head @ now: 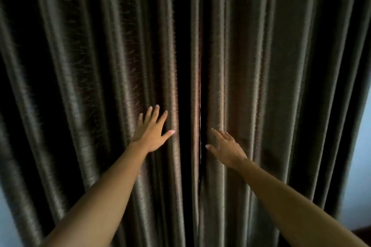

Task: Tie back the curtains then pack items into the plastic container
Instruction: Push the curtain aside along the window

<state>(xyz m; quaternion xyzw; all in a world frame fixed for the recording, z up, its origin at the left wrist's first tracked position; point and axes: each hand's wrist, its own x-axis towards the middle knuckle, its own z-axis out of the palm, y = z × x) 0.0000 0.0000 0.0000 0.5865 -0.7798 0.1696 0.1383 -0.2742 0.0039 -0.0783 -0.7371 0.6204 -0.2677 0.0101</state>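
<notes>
The curtains hang closed, their folds running vertically, meeting at a thin seam. The left hand lies flat and spread just left of the seam; the right hand, fingers relaxed and holding nothing, is nearer it on the right.

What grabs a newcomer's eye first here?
Two dark pleated curtains fill the view, the left curtain and the right curtain, drawn closed with only a thin slit between them at centre. Both bare arms reach in from below: the left hand is spread open just left of the slit, the right hand open just right of it.
</notes>
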